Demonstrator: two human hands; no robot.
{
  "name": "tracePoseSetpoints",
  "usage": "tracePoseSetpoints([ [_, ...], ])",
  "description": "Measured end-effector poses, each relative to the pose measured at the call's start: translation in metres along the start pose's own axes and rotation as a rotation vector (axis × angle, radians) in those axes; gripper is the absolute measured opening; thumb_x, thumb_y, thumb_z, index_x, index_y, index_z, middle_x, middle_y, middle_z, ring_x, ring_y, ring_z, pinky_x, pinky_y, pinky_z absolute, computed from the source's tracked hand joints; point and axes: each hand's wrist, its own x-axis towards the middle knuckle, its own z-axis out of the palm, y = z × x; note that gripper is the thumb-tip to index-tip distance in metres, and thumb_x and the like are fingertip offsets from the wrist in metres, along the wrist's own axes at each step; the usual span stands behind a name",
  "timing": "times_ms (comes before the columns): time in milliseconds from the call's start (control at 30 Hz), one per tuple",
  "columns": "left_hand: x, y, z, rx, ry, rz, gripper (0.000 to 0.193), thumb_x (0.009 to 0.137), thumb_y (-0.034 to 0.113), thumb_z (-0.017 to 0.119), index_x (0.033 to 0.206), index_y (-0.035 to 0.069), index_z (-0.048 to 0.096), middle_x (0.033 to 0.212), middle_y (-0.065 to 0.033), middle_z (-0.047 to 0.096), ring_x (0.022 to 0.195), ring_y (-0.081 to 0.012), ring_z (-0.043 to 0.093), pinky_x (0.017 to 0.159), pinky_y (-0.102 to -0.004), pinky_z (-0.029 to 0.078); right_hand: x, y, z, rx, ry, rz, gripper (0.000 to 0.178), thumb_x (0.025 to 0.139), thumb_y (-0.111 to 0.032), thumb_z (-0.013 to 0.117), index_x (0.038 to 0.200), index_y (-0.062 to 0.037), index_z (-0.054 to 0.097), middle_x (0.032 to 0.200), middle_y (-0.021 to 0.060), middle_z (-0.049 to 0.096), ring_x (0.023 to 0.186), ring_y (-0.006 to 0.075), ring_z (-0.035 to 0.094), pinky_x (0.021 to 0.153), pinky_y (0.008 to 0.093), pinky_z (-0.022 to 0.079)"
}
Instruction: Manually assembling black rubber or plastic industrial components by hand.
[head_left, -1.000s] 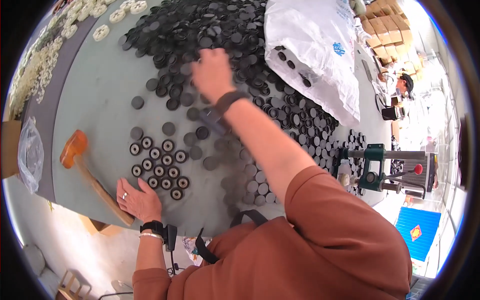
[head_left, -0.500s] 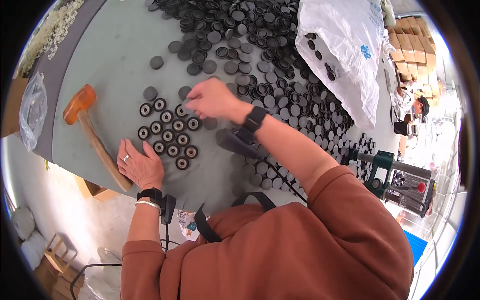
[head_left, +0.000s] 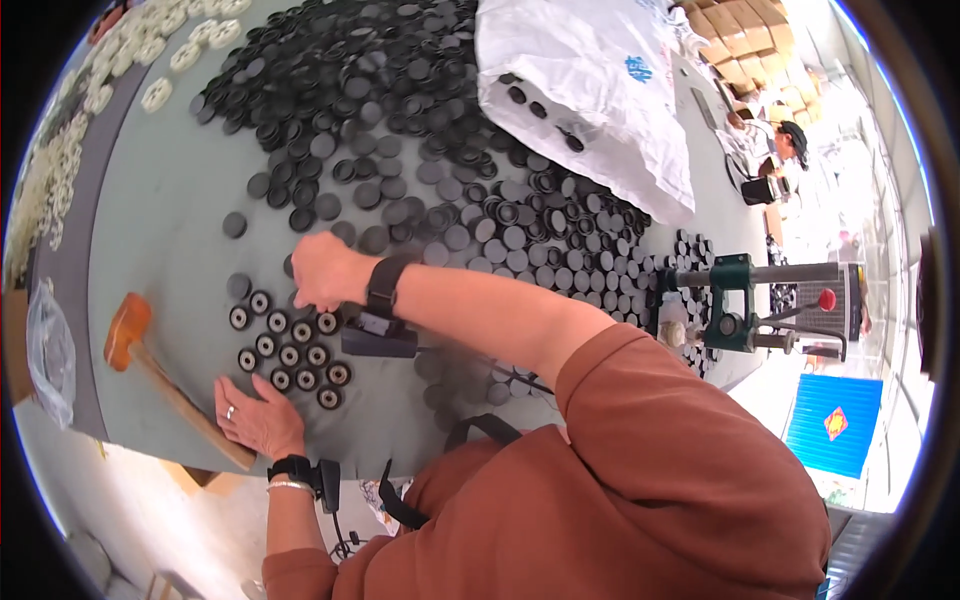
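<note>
Got the right hand (head_left: 330, 272) back-up at the far edge of a bunch of black wheels (head_left: 290, 355) with shiny metal centres. Fingers curled in and pretty close together, tips down toward the nearest wheels. Can't tell about anything pinched in there, with the fingertips mostly tucked under. Can just about spot a sliver of a dark cap (head_left: 289, 266) peeking out left of the knuckles.

Then on the near-left side of those same wheels, the left hand (head_left: 262, 415) flat on the grey-green table (head_left: 160, 200), fingers loosely spread, thumb just beside the closest wheels, nothing held. So basically, wheels between the two hands.

Left of the right hand, a single loose cap (head_left: 239, 285) just beside the wheels, plus another one (head_left: 234, 224) a bit farther out. Beyond the right hand, a huge messy heap of round black caps (head_left: 357, 87), spilling over to the right as well, with a big white bag (head_left: 600, 100) lying on that far-right side. Just left of the left hand, a mallet (head_left: 188, 403), wooden handle end near the wrist and orange head pointing away. Way off right of both hands, a green machine (head_left: 735, 305) with metal bars.
</note>
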Motion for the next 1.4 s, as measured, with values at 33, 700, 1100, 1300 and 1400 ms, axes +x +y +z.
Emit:
tracePoseSetpoints([
  [33, 0.000, 0.000, 0.001, 0.014, 0.006, -0.003, 0.049, 0.088, 0.035, 0.048, 0.126, 0.005, 0.045, 0.132, -0.0069, 0.042, 0.121, -0.0297, 0.037, 0.100, -0.0425, 0.028, 0.002, 0.001, 0.001, 0.025, 0.009, 0.000, 0.022, 0.075, -0.021, 0.067, 0.063, -0.0026, 0.066, 0.054, 0.0044, 0.063, 0.050, 0.0138, 0.063, 0.052, 0.0247, 0.051],
  [700, 0.001, 0.006, -0.001, -0.018, -0.043, 0.003, 0.050, 0.089, 0.035, 0.044, 0.127, 0.003, 0.042, 0.134, -0.0068, 0.039, 0.124, -0.0292, 0.034, 0.103, -0.0424, 0.024, -0.032, 0.155, -0.170, 0.708, 0.669, 0.389, 0.064, 0.089, -0.048, 0.041, 0.118, 0.0089, 0.048, 0.115, 0.0241, 0.053, 0.094, 0.0361, 0.058, 0.077, 0.0411, 0.049],
  [1100, 0.001, 0.012, -0.005, 0.020, -0.020, 0.005, 0.048, 0.090, 0.036, 0.044, 0.126, 0.004, 0.044, 0.132, -0.0062, 0.041, 0.122, -0.0275, 0.036, 0.101, -0.0408, 0.027, -0.079, 0.151, -0.189, 0.469, 0.976, 0.347, 0.051, 0.090, -0.038, 0.035, 0.096, 0.0046, 0.061, 0.096, 0.0250, 0.062, 0.088, 0.0372, 0.059, 0.076, 0.0452, 0.046],
  [1300, 0.000, 0.005, -0.004, -0.030, -0.023, 0.018, 0.048, 0.089, 0.033, 0.045, 0.125, 0.000, 0.042, 0.132, -0.0088, 0.039, 0.122, -0.0290, 0.035, 0.102, -0.0425, 0.024, -0.085, 0.194, -0.210, 0.177, 1.072, 0.470, 0.053, 0.091, -0.034, 0.030, 0.100, 0.0096, 0.058, 0.104, 0.0332, 0.055, 0.102, 0.0471, 0.051, 0.092, 0.0457, 0.038],
  [1400, 0.001, 0.009, -0.002, -0.019, -0.015, 0.048, 0.048, 0.089, 0.032, 0.045, 0.126, 0.000, 0.041, 0.133, -0.0095, 0.038, 0.122, -0.0290, 0.035, 0.102, -0.0423, 0.024, -0.063, 0.253, -0.235, 0.234, 0.898, 0.467, 0.062, 0.090, -0.046, 0.027, 0.119, 0.0032, 0.051, 0.123, 0.0339, 0.044, 0.124, 0.0434, 0.035, 0.103, 0.0474, 0.025],
])
